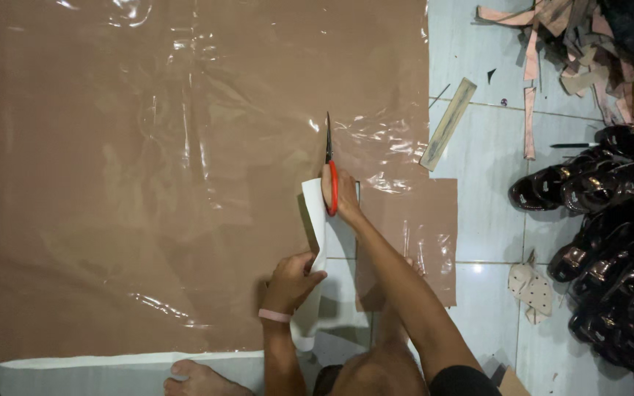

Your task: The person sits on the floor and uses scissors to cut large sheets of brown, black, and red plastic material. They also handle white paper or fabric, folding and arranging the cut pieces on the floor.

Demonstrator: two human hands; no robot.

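Foot: a bare foot (198,379) rests at the near edge of the sheet, beside its white border.
Left hand: the left hand (290,281), a pink band at the wrist, has fingers curled and pinching the cut flap (315,220), whose white underside is turned up.
Right hand: the right hand (337,196) is closed through the red handles of the scissors (329,158); the blades point away from the body and look almost closed, though the view is too small to be sure.
Sheet: the brown glossy sheet (148,169) lies flat on the tiled floor (486,220), filling most of the view; the cut runs from the near edge up to the blades.
Cut-off piece: a smaller brown piece (423,235) lies just right of the cutting arm.
Doing it well: judging from the grip, the flap should be kept lifted and lightly taut so the blades meet a single flat layer; the blades should stay aligned with the slit, and the shiny film must not bunch ahead of the tips.
Further off: a pale wooden strip (447,123) lies on the tiles beside the sheet's right edge.
Far right: a heap of dark glossy shoes (610,242), with leather scraps (566,51) beyond.
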